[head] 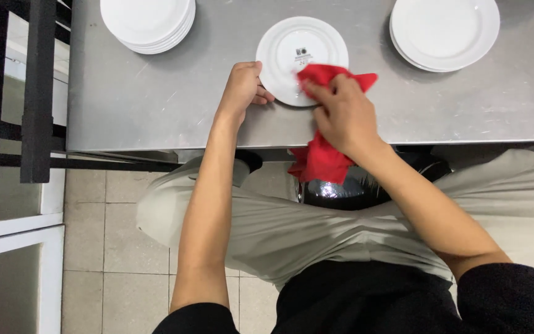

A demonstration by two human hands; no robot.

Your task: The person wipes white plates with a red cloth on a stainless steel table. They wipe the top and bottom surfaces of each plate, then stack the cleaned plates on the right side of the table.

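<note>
Red cloth (pixel 322 154) is bunched in my right hand (pixel 343 114), the grip closed on it and pressing it against the near edge of a white plate (pixel 295 52) lying underside up on the steel desk (pixel 156 99); the rest of the cloth hangs off the desk edge. My left hand (pixel 240 89) pinches the plate's near-left rim, fingers curled onto it. One stack of white plates (pixel 149 21) sits far left, another stack (pixel 445 31) far right. Judgement: wiping is mid-plate; I cannot tell which stack is already wiped, so the remaining count stays open.
</note>
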